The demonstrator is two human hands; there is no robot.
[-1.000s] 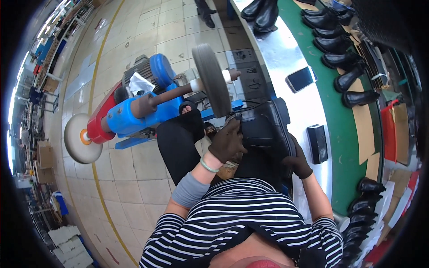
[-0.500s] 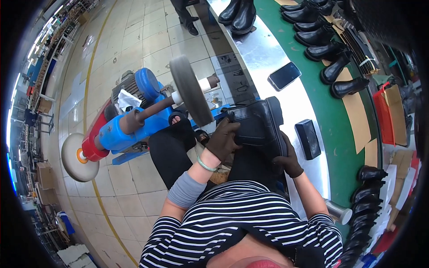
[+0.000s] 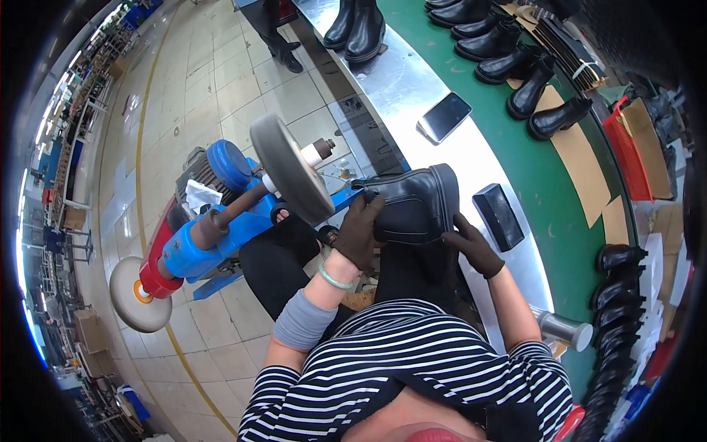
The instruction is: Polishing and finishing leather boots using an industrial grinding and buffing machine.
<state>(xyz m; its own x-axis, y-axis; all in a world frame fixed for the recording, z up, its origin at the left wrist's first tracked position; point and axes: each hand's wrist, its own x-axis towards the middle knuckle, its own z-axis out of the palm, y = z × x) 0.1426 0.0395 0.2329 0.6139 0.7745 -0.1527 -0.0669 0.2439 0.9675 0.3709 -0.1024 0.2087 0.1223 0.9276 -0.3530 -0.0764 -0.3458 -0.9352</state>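
Note:
A black leather ankle boot [image 3: 409, 204] lies on its side above my lap, its sole facing right and its opening to the left. My left hand [image 3: 360, 230], in a dark brown glove, grips the boot by its shaft. At the sole edge, the gloved fingertips of my right hand [image 3: 475, 247] touch the boot, with thumb and fingers spread apart. Just left of the boot stands a blue and red polishing machine [image 3: 193, 247] with a dark buffing wheel [image 3: 289, 169] near my left hand and a pale wheel [image 3: 140, 295] at its far end.
On the metal bench edge [image 3: 412, 81] lie a phone [image 3: 445, 118], a black block [image 3: 498, 217] and a pair of boots [image 3: 356, 31]. Along the green belt [image 3: 471, 92] stand several black boots [image 3: 557, 118]. A metal cylinder [image 3: 565, 331] is beside my right elbow. Another person's legs [image 3: 269, 33] show at the top.
The boot has turned so that more of its side faces up. My right hand has loosened from the sole to a fingertip touch. The whole view has shifted slightly.

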